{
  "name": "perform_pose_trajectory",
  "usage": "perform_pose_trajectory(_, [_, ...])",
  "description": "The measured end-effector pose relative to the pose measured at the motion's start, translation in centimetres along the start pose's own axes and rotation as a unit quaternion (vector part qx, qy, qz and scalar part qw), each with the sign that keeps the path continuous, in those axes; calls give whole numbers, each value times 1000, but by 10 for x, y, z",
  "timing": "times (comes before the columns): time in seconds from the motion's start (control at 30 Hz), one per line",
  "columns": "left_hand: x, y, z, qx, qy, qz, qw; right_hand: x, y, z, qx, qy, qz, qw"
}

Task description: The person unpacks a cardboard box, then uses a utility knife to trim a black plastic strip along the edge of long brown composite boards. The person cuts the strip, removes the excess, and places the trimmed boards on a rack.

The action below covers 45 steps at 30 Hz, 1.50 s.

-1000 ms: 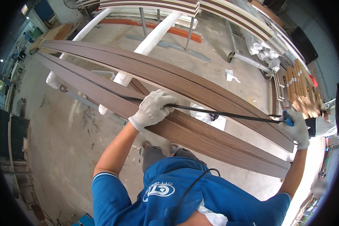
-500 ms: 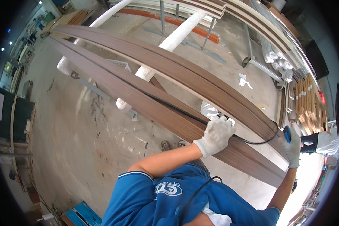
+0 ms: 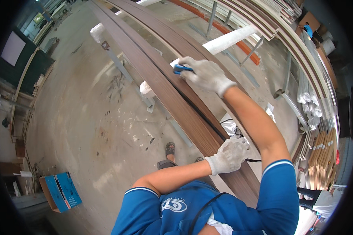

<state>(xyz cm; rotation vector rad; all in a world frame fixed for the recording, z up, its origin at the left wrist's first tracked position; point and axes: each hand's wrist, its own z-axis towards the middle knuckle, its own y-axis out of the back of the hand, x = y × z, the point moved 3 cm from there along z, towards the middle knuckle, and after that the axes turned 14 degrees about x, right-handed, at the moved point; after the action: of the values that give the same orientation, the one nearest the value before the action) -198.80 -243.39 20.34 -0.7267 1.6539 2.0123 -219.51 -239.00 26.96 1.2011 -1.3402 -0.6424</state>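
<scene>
Two long brown wood-grain profiles run from the upper left toward the lower right: a near profile (image 3: 176, 105) and a far profile (image 3: 166, 27). Along the near one's lengthwise groove lies a thin black strip (image 3: 200, 111). My left hand (image 3: 228, 156), in a pale glove, is closed over that strip on the near profile, and a short black end shows past the fingers. Stretched forward above the profiles, my gloved right hand (image 3: 208, 74) grips a small blue-and-black hand tool (image 3: 182, 69). Its working end is too small to make out.
White-wrapped support bars (image 3: 231, 39) hold the profiles above the concrete floor. Stacked long profiles (image 3: 258, 23) and an orange beam (image 3: 255, 56) lie beyond. A blue box (image 3: 63, 192) stands at lower left. Another person (image 3: 327, 201) is at the right edge.
My right hand has swung from the far right to forward over the profiles, still with the blue tool. My left hand stays on the strip. The view has turned.
</scene>
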Motion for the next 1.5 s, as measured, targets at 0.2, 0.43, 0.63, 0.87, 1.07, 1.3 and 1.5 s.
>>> perform_pose_trajectory(0.2, [3, -1, 0, 11, 4, -4, 1000, 21, -15, 31, 4, 44, -79, 996])
perform_pose_trajectory(0.43, [3, 1, 2, 41, -16, -35, 998, 2, -37, -77, -23, 107, -107, 988])
perform_pose_trajectory(0.63, [1, 0, 4, 36, -15, -48, 998, -13, -40, -164, 53, 118, -113, 985])
perform_pose_trajectory(0.87, [-66, -46, 40, 174, -24, -189, 966, -19, -38, -169, 58, 113, -95, 987])
perform_pose_trajectory(1.07, [-149, -107, 78, 289, -107, -287, 907, -19, -36, -171, 59, 112, -84, 988])
perform_pose_trajectory(1.3, [-180, -168, 80, 230, 13, 168, 958, -17, -33, -169, 23, 76, -114, 990])
perform_pose_trajectory(1.5, [-172, -185, 71, 4, -51, 91, 995, -5, -40, -165, 0, 100, -147, 984])
